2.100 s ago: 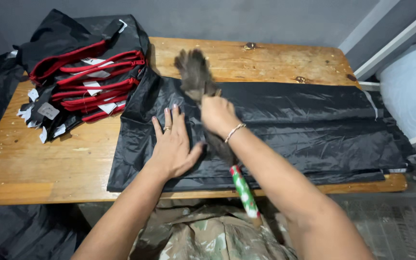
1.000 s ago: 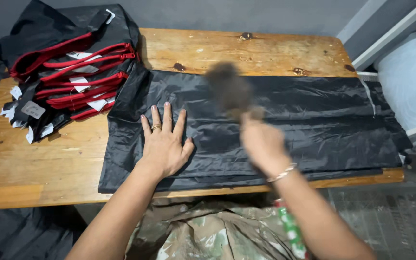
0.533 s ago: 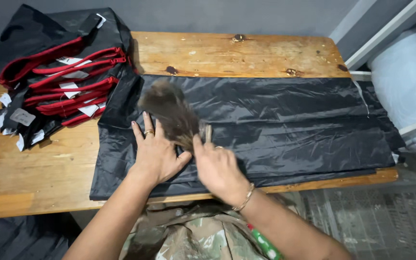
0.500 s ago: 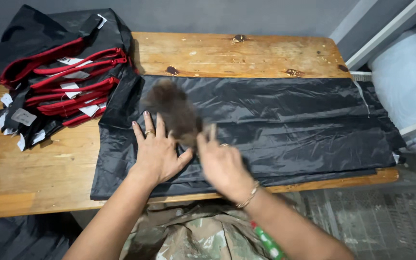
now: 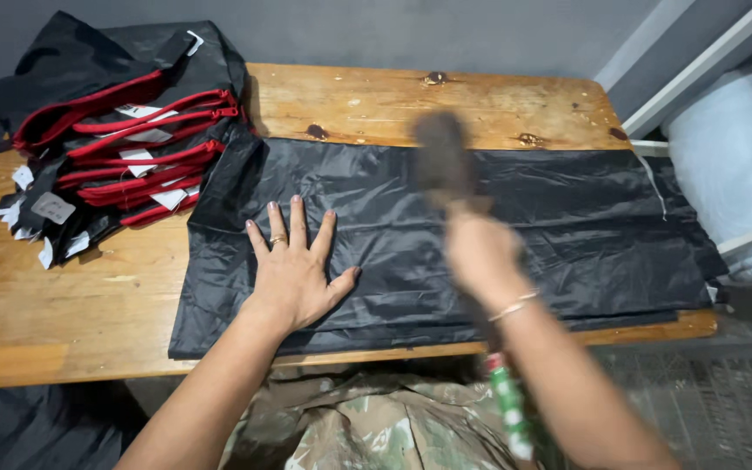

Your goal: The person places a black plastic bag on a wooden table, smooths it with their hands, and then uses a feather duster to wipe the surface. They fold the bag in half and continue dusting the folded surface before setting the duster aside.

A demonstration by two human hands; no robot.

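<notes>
Black sheet [image 5: 567,209] lies flat on the table [image 5: 89,296]. Left hand [image 5: 293,270] presses it, fingers spread. Right hand [image 5: 480,257] grips a blurred brush [image 5: 441,157].

Even soft light, right hand [image 5: 480,257] and brush [image 5: 441,161] motion-blurred

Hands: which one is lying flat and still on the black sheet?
The left hand, fingers spread and pressed flat on the black sheet. The right hand is blurred, closed around a dark brush above the sheet.
</notes>
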